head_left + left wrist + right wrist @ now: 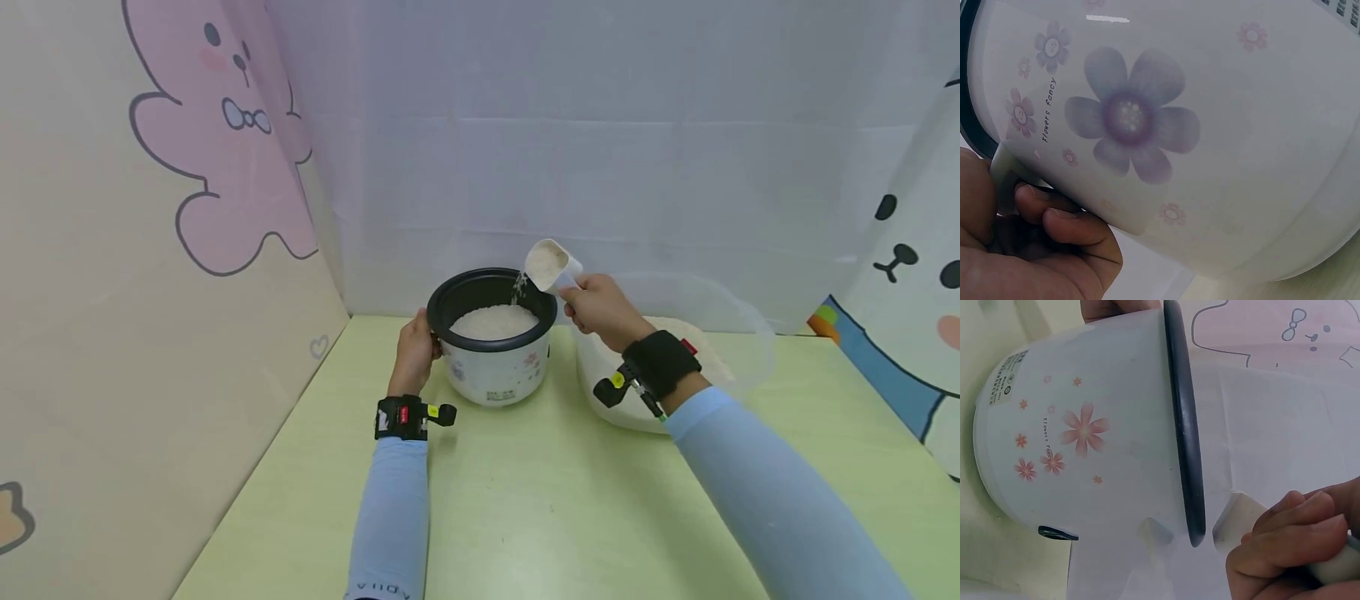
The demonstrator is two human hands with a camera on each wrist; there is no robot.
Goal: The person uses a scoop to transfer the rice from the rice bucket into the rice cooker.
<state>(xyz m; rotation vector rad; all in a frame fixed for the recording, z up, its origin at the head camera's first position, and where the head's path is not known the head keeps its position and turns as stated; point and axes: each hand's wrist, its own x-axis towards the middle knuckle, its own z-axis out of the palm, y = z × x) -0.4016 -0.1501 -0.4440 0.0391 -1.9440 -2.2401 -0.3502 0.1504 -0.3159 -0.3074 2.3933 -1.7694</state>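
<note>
A white rice cooker [495,379] with flower prints and a dark rim stands on the table, its lid not in view. White rice [493,323] lies inside it. My left hand [412,354] grips the handle on the cooker's left side; in the left wrist view the fingers [1079,228] curl round it. My right hand [606,310] holds a white measuring cup [551,265] by its handle, tilted over the cooker's right rim. Grains trickle from the cup's lip into the cooker, and some rice stays in the cup.
Right of the cooker sits a wide white tub [611,400] of rice, partly behind my right wrist, with a translucent lid [738,333] raised at its back. The pale green table [510,500] meets a curtain [570,167] behind and a printed wall [150,375] at left.
</note>
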